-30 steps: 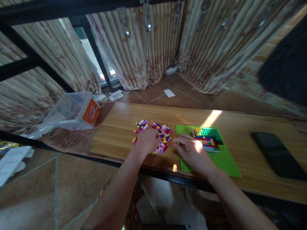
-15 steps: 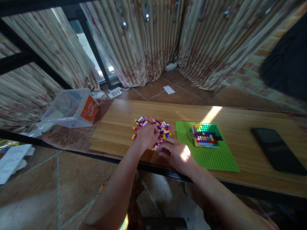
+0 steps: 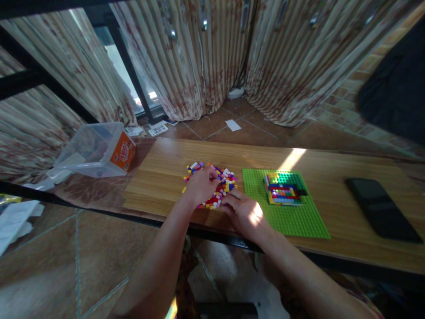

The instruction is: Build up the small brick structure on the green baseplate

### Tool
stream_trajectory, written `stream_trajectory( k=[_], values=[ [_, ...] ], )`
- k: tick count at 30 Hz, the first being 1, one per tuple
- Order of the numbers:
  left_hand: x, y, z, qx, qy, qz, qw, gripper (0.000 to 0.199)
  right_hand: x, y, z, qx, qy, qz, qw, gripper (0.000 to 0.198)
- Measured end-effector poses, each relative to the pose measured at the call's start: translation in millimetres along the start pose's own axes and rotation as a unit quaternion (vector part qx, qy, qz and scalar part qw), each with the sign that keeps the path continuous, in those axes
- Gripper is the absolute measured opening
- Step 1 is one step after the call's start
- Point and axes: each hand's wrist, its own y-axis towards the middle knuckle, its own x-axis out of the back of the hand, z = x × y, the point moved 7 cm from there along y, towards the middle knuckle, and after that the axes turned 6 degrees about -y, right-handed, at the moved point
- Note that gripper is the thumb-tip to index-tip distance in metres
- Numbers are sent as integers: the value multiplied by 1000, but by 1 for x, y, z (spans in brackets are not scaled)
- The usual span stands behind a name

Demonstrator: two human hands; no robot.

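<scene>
A loose pile of small toy bricks (image 3: 221,193) in many colours lies on the wooden table. Over its left part is my left hand (image 3: 201,185), fingers bent down and closed among the bricks; whatever they grip is hidden. My right hand (image 3: 245,213) rests at the pile's near right edge with its fingers curled together, and what is in them is too small to make out. Right of the pile lies a green baseplate (image 3: 285,223). On it stands a low, rectangular multicoloured brick structure (image 3: 283,194).
The wooden table (image 3: 159,177) carries a black phone-like slab (image 3: 381,208) on the right. Left of the board stands a clear plastic bin (image 3: 99,146) with an orange label. Behind hang patterned curtains (image 3: 206,66); a paper (image 3: 233,125) lies on the tiled floor.
My left hand has shifted slightly left over the pile, uncovering more bricks near its front. The fingers of my right hand have drawn closer together.
</scene>
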Motion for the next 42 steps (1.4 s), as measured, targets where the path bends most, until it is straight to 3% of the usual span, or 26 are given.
stream_trajectory(
  k=[5, 12, 28, 42],
  values=[
    [1, 2, -1, -9, -36, -11, 999, 14, 5, 0, -6, -21, -18, 11, 1000, 9],
    [-5, 3, -4, -35, -40, 18, 998, 23, 1, 4, 0, 5, -35, 6, 999, 14],
    [-5, 6, -11, -33, -89, 5, 995, 26, -6, 12, 6, 30, -133, -15, 991, 21],
    [-6, 8, -17, -31, -113, -14, 993, 25, -15, 13, 0, 73, -112, -29, 991, 27]
  ],
)
